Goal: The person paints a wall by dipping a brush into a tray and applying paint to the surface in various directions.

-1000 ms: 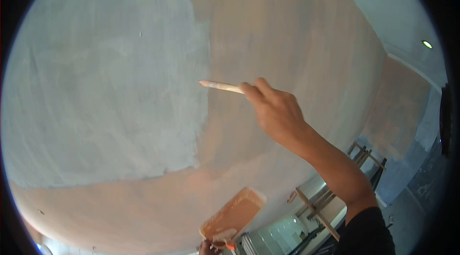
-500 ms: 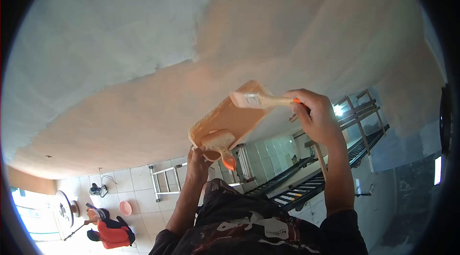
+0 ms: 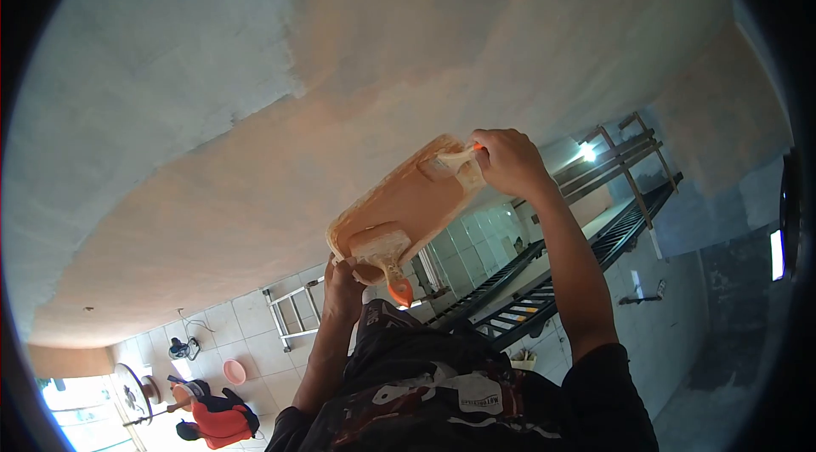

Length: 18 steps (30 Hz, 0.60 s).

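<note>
In the head view, the tray lies near the centre, slanting from 1 o'clock down to 7. The left hand grasps its 7 o'clock end, thumb over the rim; whether it also pins the wide brush lying there cannot be told. That brush's orange handle tip pokes past the rim toward 6 o'clock. The right hand, at 2 o'clock, grips the paintbrush, its bristles inside the tray's upper end. Open tray floor separates the brushes. Beyond the tray, the painted surface spreads from 9 to 1 o'clock, its grey patch edged at 10.
</note>
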### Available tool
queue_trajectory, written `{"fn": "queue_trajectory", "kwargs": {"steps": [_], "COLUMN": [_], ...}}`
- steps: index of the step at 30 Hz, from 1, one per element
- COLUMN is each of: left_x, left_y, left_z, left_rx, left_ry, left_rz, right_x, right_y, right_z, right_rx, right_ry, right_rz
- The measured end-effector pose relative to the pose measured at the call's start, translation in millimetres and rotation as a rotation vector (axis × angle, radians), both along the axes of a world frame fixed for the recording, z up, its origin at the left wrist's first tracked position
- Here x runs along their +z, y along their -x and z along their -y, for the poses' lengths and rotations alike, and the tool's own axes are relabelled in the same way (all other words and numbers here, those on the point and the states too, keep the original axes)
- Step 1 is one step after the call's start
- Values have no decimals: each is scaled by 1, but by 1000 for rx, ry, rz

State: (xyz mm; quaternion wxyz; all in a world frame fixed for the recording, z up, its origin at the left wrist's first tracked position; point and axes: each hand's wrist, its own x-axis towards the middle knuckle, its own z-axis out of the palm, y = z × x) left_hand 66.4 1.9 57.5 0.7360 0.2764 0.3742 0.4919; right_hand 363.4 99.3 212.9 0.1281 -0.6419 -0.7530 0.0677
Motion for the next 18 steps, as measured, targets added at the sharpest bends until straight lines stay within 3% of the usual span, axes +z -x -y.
{"fn": "queue_trajectory", "kwargs": {"steps": [5, 11, 13, 15, 17, 18], "left_x": [-1, -8, -13, -19, -20, -19], "left_y": [-4, -7, -4, -3, -2, -2], "left_z": [0, 3, 5, 6, 5, 4], "left_rx": [2, -1, 2, -5, -6, -20], "left_ry": [33, 70, 85, 72, 60, 42], "left_rz": [30, 17, 6, 17, 24, 35], "right_x": [-18, -3, 6, -1, -3, -17], "right_y": [-8, 6, 11, 23, 59, 73], "right_z": [-18, 4, 25, 53, 83, 94], "right_rx": [-7, -259, -83, 377, 509, 531], "right_ry": [73, -240, -209, -45, 145, 66], "right_rz": [27, 74, -178, -213, -230, -177]}}
